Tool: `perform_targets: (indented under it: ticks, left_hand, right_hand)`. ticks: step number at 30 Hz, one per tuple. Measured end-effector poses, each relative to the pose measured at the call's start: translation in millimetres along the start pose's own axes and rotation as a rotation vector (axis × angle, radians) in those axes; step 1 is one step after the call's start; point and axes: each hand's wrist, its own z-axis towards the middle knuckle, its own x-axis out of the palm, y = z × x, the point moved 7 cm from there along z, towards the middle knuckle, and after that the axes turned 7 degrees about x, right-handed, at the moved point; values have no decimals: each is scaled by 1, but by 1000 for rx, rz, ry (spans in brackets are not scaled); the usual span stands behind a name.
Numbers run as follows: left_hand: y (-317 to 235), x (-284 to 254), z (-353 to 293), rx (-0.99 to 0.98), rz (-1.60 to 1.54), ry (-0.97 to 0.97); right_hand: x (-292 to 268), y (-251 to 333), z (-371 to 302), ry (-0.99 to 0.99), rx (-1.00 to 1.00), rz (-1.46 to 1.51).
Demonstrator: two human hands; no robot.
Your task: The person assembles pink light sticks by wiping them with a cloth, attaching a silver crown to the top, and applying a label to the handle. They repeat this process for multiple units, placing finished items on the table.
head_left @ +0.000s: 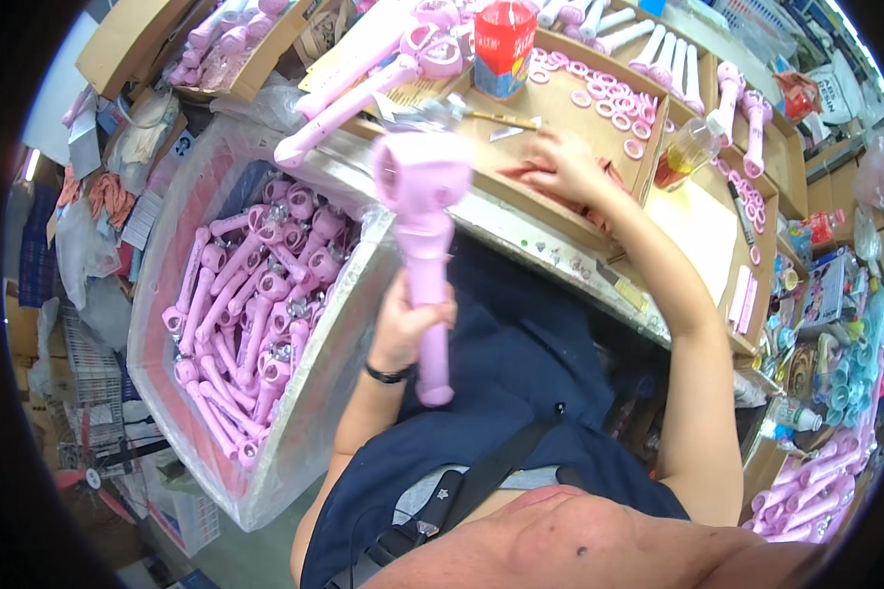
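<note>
My left hand is wrapped round the handle of a pink plastic toy wand. It stands upright, its wide head with a round opening on top, slightly blurred. My right hand reaches over a cardboard tray, at a reddish-brown cloth. Motion smears its fingers, and I cannot tell whether they grip the cloth. Pink rings lie scattered in the tray just beyond that hand. A thin brass-coloured tool lies to its left.
On the left, a plastic-lined bin holds many pink wands. A red cup and a bottle of amber liquid stand at the tray. More wands lie at the table's far left. White paper lies on the right.
</note>
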Motion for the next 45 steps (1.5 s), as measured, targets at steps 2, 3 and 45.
perform_targets:
  ticks: [2, 3, 45]
  left_hand:
    - [20, 22, 1, -19, -4, 25]
    - [24, 25, -3, -13, 29, 45]
    - [53, 86, -12, -224, -41, 392]
  right_hand:
    - [5, -17, 8, -38, -31, -61]
    - [6, -34, 18, 79, 84, -70]
    - [-23, 53, -56, -52, 510, 1919]
